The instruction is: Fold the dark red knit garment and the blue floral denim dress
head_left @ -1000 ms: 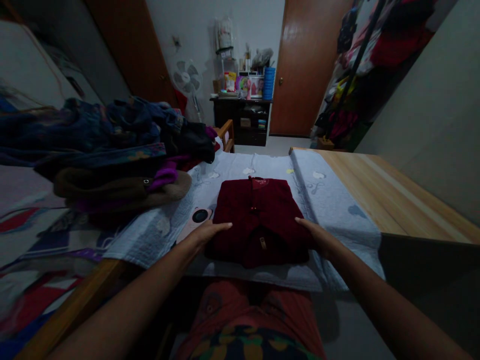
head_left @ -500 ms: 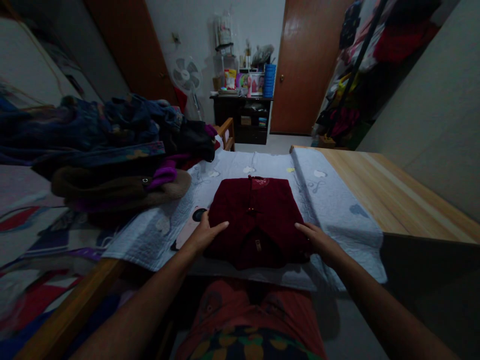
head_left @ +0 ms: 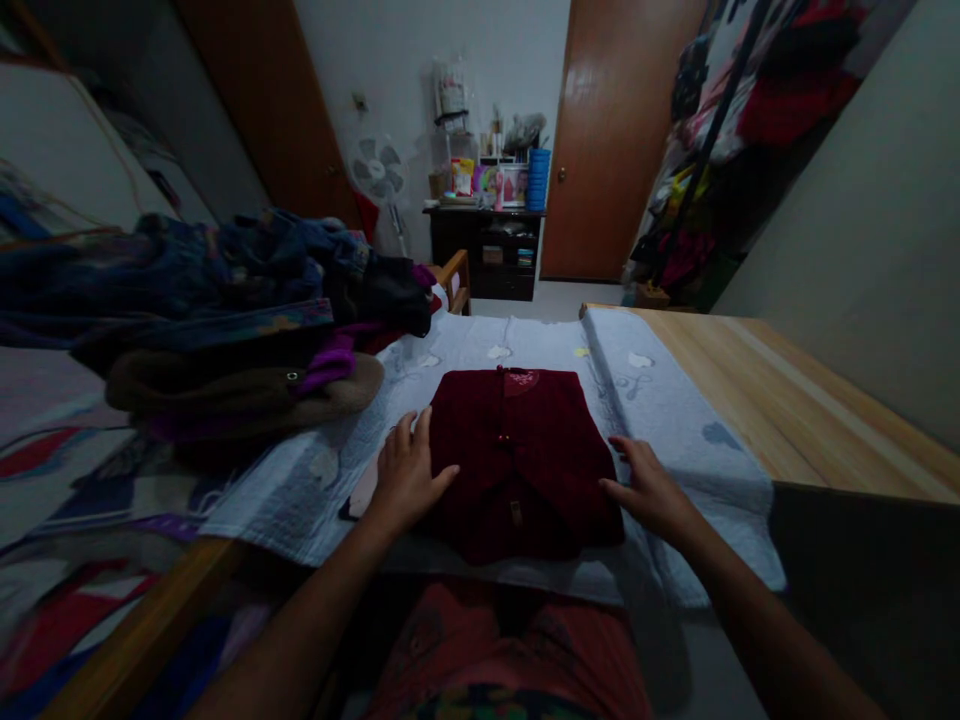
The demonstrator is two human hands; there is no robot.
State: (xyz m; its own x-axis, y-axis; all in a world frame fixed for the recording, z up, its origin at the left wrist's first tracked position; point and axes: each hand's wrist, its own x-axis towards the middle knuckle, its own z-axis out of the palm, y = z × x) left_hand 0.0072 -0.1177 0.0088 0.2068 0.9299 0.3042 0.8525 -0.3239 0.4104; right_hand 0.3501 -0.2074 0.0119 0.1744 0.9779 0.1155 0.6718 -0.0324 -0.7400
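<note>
The wooden counter runs along the right, its far end stopping short of a brown door; its right-hand end is cut off by the frame. A pale quilted cloth drapes over its left part and spreads leftward beneath the work, with the near edge just in front of the person's legs. A heap of clothes crowds the cloth's left side, running out of frame, its lower layers too dark to tell apart.

At the back, a dark cabinet has a small box on one shelf. On its top stand a blue stack and a yellow-and-red packet, the packet close to a clear box whose contents I cannot make out.

The dark red garment lies folded on the middle of the cloth, its near edge close to the cloth's front edge. Cloth stretches beyond its far edge and to its right, up to the wood; the left side is tighter.

The hands are well apart, one on each side of the garment, fingers spread and clamped on nothing. The left hand overlaps the left edge; the right hand is at the right edge; whether either touches, I cannot tell.

A flat pale pink object is mostly hidden behind the left hand. A small tag shows near the garment's front, its marking unreadable.
</note>
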